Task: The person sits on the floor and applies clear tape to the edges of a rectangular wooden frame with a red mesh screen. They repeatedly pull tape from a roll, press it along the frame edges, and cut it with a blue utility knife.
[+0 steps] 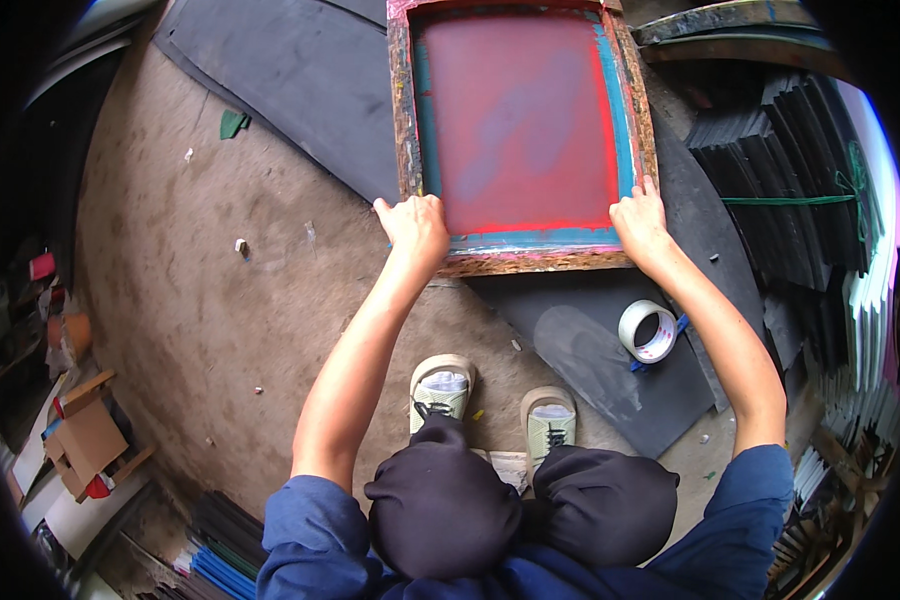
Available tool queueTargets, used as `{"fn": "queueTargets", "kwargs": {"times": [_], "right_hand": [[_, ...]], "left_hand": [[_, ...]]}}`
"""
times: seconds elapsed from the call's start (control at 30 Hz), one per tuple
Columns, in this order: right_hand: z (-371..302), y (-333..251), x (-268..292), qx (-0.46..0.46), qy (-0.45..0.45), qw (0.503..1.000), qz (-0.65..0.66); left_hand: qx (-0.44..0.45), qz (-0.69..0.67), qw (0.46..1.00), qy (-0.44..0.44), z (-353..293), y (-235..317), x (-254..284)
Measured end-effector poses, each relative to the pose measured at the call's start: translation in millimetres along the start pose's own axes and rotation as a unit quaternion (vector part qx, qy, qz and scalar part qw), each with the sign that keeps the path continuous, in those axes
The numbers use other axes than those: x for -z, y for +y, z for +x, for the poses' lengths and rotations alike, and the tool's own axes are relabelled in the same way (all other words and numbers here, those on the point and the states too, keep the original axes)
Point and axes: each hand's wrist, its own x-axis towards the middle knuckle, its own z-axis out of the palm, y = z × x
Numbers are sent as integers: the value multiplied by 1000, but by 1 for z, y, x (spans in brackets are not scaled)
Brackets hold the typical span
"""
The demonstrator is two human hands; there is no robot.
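A wooden silk-screen frame [526, 130] lies ahead of me over dark sheets, its mesh stained red and purplish with blue and red paint along the inner edges. My left hand [416, 230] is closed round its near left corner, the thumb pointing outward. At the near right corner my right hand [642, 225] grips the rim, fingers over the wood. Both arms reach out straight from my body. Whatever lies directly beneath the frame is hidden. Nearer to me, a roll of white tape [628, 330] rests on the dark sheet [610, 385], by my right forearm.
Bundled black sheets [770, 180] tied with green string stand at the right. A large dark sheet [280, 75] covers the floor at the upper left, with a green scrap [233, 124] beside it. A cardboard box [88, 440] sits far left. My shoes [442, 388] are just below the frame.
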Motion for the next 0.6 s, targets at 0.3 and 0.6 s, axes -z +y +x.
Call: {"fn": "queueTargets", "kwargs": {"times": [0.3,0.6], "right_hand": [[-3,-2,-6,36,5,999,-33],[-3,-3,-7,47,0,997,-59]], "left_hand": [[24,11,999,-31,-2,2,0],[18,98,994,-54,-1,12,1]]}}
